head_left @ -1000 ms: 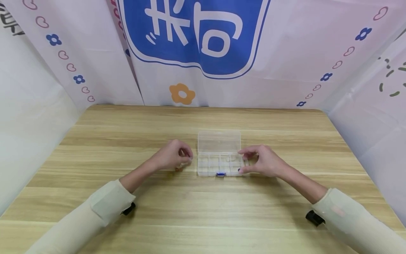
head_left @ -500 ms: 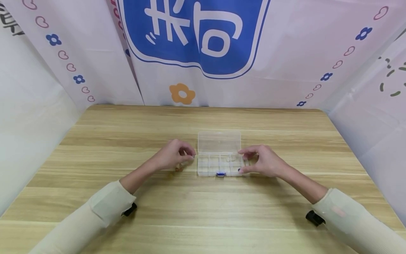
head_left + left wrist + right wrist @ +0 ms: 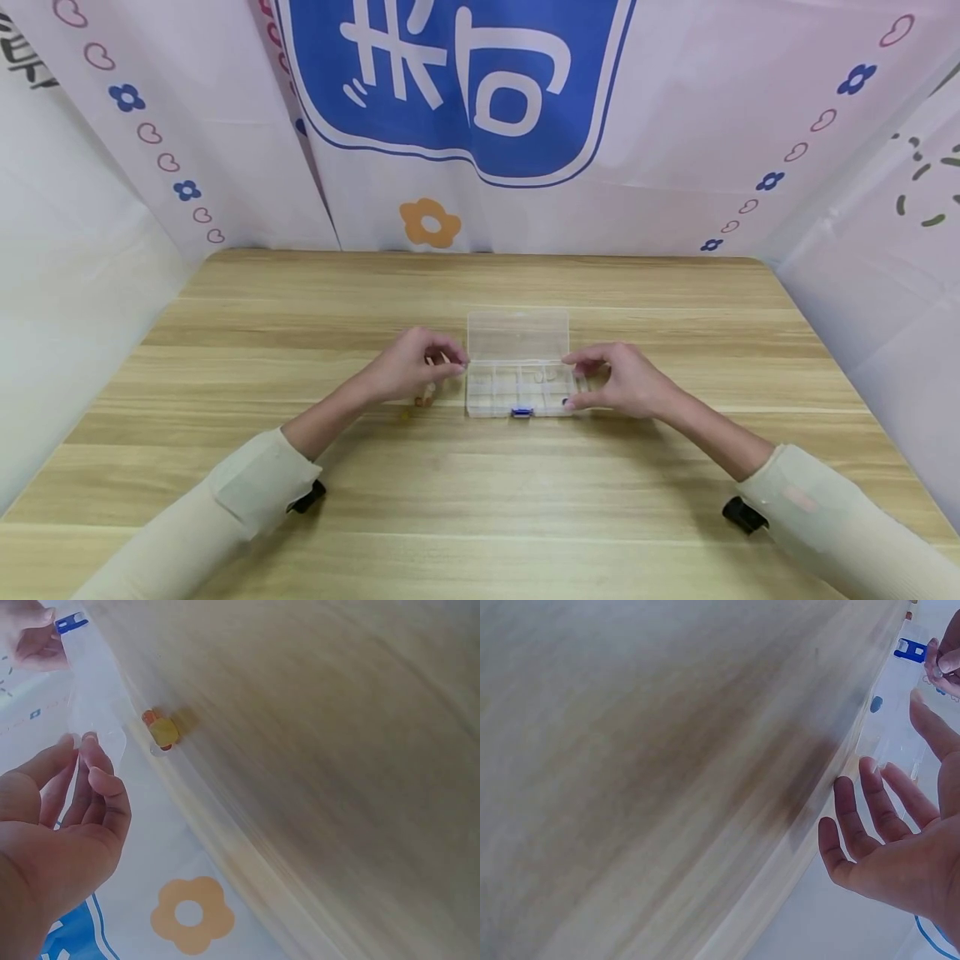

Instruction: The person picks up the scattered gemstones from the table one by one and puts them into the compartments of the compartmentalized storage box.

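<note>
A clear plastic compartment box lies on the table with its lid folded back and a blue clasp in front. My left hand is at the box's left rim, thumb and fingertips pinching a tiny pale piece, mostly hidden by the fingers. On the opposite end, my right hand holds the box, thumb at the front corner and forefinger at the back. A dark blue piece shows in the front right compartment, and small clear pieces lie in the back right ones.
Just below my left hand, small orange and yellow pieces lie on the wooden table. A white printed cloth hangs behind the table's far edge, with more cloth at both sides.
My left hand has shifted slightly right, from beside the box to its left rim, still pinching the tiny piece. The right hand and the box stay in place.
</note>
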A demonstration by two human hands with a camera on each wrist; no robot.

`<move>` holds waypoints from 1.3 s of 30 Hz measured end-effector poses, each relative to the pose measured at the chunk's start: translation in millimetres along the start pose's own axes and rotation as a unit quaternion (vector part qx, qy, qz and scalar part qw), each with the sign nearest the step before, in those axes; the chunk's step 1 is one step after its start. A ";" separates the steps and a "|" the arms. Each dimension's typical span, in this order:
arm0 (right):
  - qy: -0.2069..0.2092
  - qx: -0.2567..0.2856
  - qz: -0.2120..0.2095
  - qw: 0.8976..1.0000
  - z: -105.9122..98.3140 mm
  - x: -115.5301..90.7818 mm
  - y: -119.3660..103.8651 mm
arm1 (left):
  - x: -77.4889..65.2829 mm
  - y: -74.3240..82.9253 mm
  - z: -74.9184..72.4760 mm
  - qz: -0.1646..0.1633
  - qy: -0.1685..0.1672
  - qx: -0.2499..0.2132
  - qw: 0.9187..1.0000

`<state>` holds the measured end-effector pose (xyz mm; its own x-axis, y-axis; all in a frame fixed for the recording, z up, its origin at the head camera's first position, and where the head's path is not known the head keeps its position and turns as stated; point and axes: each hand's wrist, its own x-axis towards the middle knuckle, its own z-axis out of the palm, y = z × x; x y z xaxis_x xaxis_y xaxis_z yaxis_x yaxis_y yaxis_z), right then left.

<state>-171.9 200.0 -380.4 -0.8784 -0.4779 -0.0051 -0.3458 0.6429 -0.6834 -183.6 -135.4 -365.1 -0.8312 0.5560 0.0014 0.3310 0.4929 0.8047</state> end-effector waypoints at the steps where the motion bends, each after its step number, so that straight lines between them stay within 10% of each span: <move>1: -0.001 -0.001 -0.001 1.000 0.0 0.2 0.5 | -0.1 -0.2 0.1 0.002 0.001 -0.003 1.000; 39: 0.001 -0.004 0.006 1.000 1.7 0.7 0.8 | 15.0 13.9 15.6 0.021 -0.009 -0.036 0.999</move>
<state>-172.2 199.1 -382.1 -0.8833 -0.4687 -0.0124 -0.3376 0.6541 -0.6769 -184.5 -109.8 -363.2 -0.8086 0.5878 0.0264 0.3325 0.4194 0.8447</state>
